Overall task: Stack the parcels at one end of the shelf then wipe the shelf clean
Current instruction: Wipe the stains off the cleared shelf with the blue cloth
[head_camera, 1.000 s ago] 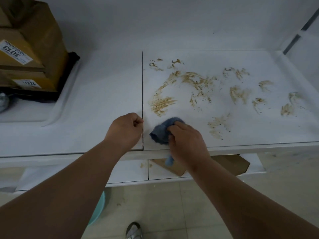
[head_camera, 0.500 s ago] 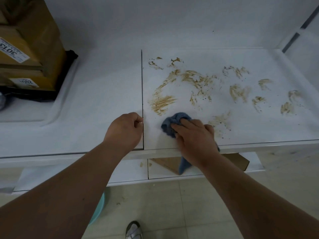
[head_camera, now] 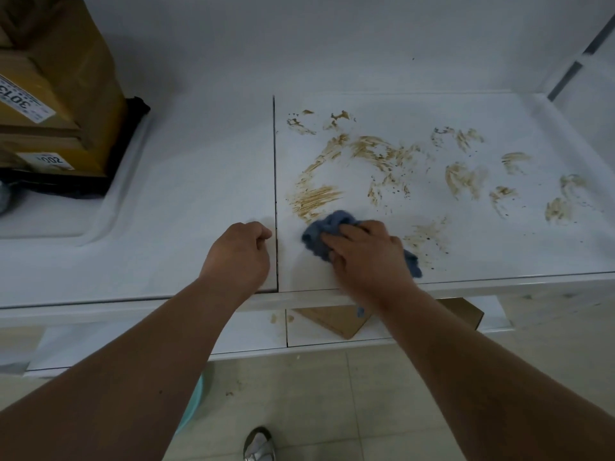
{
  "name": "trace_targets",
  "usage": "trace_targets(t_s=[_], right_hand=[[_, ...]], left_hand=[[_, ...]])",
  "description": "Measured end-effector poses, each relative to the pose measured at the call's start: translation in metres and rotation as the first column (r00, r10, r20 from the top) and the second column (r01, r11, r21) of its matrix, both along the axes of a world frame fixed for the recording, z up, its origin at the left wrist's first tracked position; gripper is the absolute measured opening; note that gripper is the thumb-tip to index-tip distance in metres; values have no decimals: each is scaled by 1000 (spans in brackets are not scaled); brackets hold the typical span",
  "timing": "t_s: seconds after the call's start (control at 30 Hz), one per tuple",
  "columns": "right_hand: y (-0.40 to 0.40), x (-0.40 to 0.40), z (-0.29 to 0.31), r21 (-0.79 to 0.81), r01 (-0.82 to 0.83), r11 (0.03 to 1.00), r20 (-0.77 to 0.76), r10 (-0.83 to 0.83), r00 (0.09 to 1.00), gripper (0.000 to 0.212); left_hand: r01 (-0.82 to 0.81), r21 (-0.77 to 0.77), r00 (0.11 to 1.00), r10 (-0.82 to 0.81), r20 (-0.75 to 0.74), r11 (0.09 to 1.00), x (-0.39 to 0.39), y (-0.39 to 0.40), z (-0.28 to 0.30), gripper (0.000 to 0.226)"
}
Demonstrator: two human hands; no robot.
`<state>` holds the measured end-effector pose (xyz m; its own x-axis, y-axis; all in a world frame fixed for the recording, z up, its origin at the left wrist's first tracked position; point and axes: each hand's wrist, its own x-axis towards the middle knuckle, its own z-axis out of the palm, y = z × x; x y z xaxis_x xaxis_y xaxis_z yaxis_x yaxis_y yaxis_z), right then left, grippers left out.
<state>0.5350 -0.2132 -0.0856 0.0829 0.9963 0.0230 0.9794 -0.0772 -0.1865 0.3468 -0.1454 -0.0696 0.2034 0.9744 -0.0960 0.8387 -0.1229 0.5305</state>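
- Right hand [head_camera: 367,257] pressing blue cloth [head_camera: 324,232] onto white shelf [head_camera: 206,181], fingers curled over it, beside brown smears [head_camera: 376,158].
- Left hand [head_camera: 238,252] fisted, empty, on shelf.
- Parcels [head_camera: 56,91] stacked far left.

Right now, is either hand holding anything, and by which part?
The right hand holds the blue cloth bunched at its middle, pressed to the shelf. The left hand is a fist on the shelf, holding nothing visible.
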Motion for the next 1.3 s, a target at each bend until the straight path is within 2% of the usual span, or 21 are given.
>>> trace_targets(t_s=[0.07,0.13,0.27,0.33,0.4,0.47,0.53,0.6,0.67,0.73,0.83,0.9,0.97,1.1,1.17,1.2,1.3], right_hand=[[2,-6,-2,16,170,985,-40,-169,985,40],[1,-38,-1,9,211,977,-80,-209,975,38],[-13,-96,-13,147,-32,989,-122,50,991,37],[-6,-84,-16,131,-174,976,-98,188,977,42],[5,-55,-15,76,-236,969,-23,239,971,38],[17,-22,-20,64,-130,989,44,127,991,35],[23,-5,-18,117,104,988,-36,-101,994,33],[21,-16,-13,103,213,972,-103,-203,974,37],[13,-48,-10,75,149,986,-72,-144,987,36],[2,-79,-10,141,-10,990,-47,17,999,39],[12,-83,-12,122,-136,983,-50,143,988,44],[32,-68,-8,95,-207,974,13,206,978,39],[50,-47,-7,59,-183,981,51,180,982,38],[71,-25,-5,46,159,986,13,-160,987,37],[71,-46,-2,25,225,974,-8,-224,974,36],[68,-61,-2,33,199,979,-5,-199,980,36],[49,-91,-10,118,-17,993,18,15,1000,39]], left_hand=[[-8,-37,1000,8,-2,999,-1,3,0,33],[-18,-70,1000,18,0,997,-1,8,-1,32],[-51,-171,998,56,25,984,1,18,2,31],[-61,-212,996,75,57,975,1,21,3,31],[-67,-219,994,85,74,974,0,22,3,29],[-59,-214,994,77,74,975,-2,23,3,27],[-59,-232,992,83,92,971,-4,25,3,27],[-49,-238,993,72,91,970,-4,27,3,30],[-34,-243,997,50,61,969,-3,30,3,35],[-30,-279,997,48,56,960,-3,35,4,42],[-17,-344,994,52,92,939,-4,41,7,50],[8,-328,997,18,77,945,-3,43,8,44],[38,-285,998,-24,51,958,-4,44,9,39],[55,-208,998,-45,54,977,-4,51,10,43],[56,-150,996,-46,70,987,1,57,12,42],[51,-131,995,-40,89,990,4,60,12,41],[48,-134,992,-31,124,990,10,69,11,42]])
